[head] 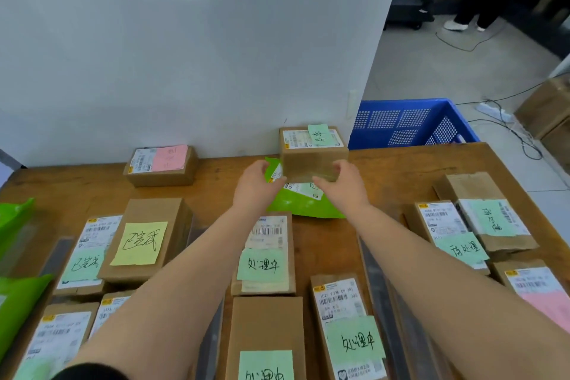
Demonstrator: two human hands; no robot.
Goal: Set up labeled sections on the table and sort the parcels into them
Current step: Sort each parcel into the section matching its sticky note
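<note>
I hold a small cardboard box (313, 160) with a green note on its top at the far middle of the wooden table (398, 163). My left hand (254, 183) grips its lower left corner and my right hand (345, 183) grips its lower right side. The box is over a green mailer bag (303, 205) that lies flat beneath it. Boxes with green notes (262, 256) fill the middle column, boxes with a yellow note (145, 241) stand left, and boxes with green notes (481, 219) stand right.
A box with a pink note (162, 165) sits at the far left by the white wall. A blue plastic crate (413, 123) stands behind the table's far right. Dark strips (374, 281) divide the columns. Green mailers (15, 216) lie at the left edge.
</note>
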